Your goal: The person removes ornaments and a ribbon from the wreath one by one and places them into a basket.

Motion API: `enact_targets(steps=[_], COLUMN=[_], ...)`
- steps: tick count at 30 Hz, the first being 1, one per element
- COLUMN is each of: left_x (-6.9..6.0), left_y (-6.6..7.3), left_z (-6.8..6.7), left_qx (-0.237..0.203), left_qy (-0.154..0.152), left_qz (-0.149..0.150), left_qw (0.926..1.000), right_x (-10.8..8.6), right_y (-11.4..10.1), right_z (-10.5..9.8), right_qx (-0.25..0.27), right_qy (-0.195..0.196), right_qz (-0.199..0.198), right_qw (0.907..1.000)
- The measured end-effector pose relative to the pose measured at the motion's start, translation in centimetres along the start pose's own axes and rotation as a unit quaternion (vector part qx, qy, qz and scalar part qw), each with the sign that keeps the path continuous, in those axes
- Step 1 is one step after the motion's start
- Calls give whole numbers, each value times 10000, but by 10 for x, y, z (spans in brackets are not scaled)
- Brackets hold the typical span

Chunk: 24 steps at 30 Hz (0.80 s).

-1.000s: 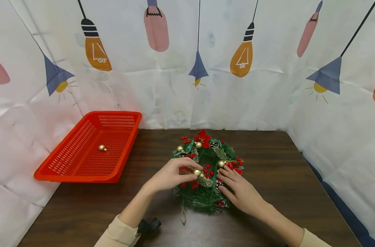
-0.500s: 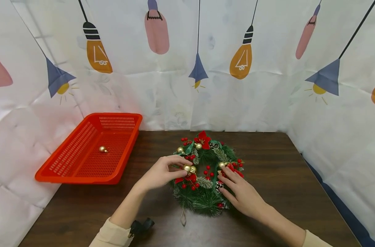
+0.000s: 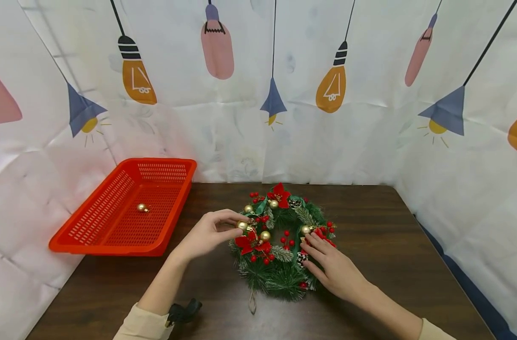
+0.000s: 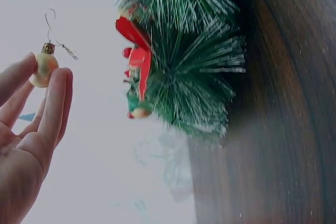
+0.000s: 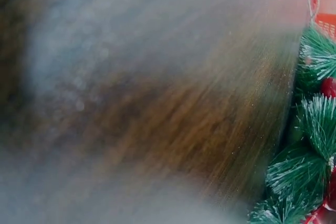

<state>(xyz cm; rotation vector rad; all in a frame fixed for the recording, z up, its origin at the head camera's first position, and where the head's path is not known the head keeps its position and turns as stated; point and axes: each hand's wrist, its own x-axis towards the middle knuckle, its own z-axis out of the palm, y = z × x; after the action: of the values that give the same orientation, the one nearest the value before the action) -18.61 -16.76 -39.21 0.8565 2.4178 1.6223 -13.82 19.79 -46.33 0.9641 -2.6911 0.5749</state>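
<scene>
A green Christmas wreath [image 3: 284, 278] lies on the table, set with red poinsettias, red berries, pine cones and several gold baubles. Over its left side, my left hand [image 3: 207, 233] pinches a gold bauble [image 3: 242, 225] between thumb and fingers. The left wrist view shows this bauble [image 4: 44, 72] held upright, apart from the greenery, a thin wire hook rising from its cap. My right hand [image 3: 332, 269] rests on the wreath's right side, fingers extended near a red flower. That hand is out of the right wrist view, where wreath sprigs [image 5: 299, 171] line the right edge.
A red plastic basket [image 3: 109, 251] stands at the table's left, holding one gold bauble [image 3: 142, 207]. Below the left forearm there is a black strap [image 3: 185, 311]. The wreath's hanging loop [image 3: 252, 303] lies toward the front. A patterned curtain [image 3: 224, 137] closes off the back.
My left hand has moved left with the pinched bauble, from the wreath's inner part to its left side. Another gold bauble on the wreath now shows plainly. My right hand has stayed put.
</scene>
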Motion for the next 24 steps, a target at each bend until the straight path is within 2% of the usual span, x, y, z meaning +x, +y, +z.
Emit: enact_targets(steps=[24], left_x=[-18], left_y=[-12], left_z=[-41], left_qx=[208], left_qy=[664], left_qz=[-459], left_qw=[9965], right_x=[0], right_y=[0], right_z=[-1], right_qx=[53], right_qy=[45], right_qz=[-52], right_qw=[10000])
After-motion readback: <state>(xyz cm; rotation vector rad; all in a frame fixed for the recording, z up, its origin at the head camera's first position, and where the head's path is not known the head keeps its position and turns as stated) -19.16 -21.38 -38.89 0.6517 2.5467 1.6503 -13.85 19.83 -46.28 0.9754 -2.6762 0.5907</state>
